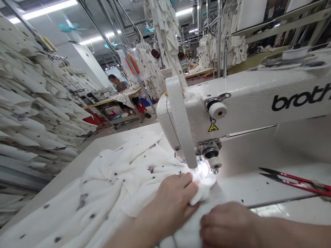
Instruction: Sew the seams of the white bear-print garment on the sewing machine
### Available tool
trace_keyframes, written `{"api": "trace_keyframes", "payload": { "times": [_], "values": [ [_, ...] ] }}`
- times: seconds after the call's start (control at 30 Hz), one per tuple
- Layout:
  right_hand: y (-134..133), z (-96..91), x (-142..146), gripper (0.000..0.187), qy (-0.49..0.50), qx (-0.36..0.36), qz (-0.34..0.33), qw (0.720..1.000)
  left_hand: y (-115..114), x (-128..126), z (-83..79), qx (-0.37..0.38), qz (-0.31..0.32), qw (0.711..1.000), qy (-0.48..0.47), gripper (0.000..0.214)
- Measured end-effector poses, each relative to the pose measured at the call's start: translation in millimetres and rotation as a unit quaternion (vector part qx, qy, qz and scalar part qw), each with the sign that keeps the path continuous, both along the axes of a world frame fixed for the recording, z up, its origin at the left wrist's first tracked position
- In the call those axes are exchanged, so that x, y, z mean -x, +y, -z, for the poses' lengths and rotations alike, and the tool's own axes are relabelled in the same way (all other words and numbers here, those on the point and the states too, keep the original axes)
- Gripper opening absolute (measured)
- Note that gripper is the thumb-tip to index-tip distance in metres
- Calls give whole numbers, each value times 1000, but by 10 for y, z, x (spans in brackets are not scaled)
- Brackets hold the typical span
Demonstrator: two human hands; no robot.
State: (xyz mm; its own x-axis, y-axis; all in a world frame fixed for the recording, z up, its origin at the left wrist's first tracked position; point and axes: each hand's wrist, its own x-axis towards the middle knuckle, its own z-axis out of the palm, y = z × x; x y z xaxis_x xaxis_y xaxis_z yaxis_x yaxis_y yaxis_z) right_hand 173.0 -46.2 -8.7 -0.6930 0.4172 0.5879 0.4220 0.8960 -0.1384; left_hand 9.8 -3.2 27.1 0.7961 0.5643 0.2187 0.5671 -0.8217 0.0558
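White fabric with dark spots (108, 182) lies bunched over the table, its edge running under the lit needle area of a white sewing machine (243, 100). Close in front of the needle, my left hand (176, 193) has its fingers curled and closed on the fabric. My right hand (227, 224) is nearer to me, fingers bent round the lower part of the same cloth and somewhat blurred. Bright light washes out the needle and presser foot, so the stitch point cannot be made out.
Red-handled thread snips (297, 182) lie on the table right of the needle. Spotted garment pieces (33, 93) hang in dense rows at the left. Farther back, a co-worker (120, 84) sits at another sewing machine (100, 93). A metal pole (137, 74) slants behind the table.
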Motion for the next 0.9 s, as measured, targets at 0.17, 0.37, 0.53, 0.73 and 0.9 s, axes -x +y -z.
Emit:
{"api": "trace_keyframes", "payload": {
  "times": [0.17,0.37,0.53,0.73,0.9],
  "values": [
    [307,-380,-418,22,32,-15,0,999,-79,-15,15,-64,18,998,23,14],
    [439,-326,-457,26,-97,48,-58,992,-71,-33,27,-94,31,995,-5,26],
    [411,-348,-417,21,-101,118,-19,988,-74,-39,97,-55,11,997,-53,27],
    [427,-303,-405,28,-57,44,-26,997,-149,-102,197,-137,-27,985,-103,27],
    [419,-289,-421,28,-92,19,-60,994,-131,12,171,-151,21,985,-75,31]
  ]
}}
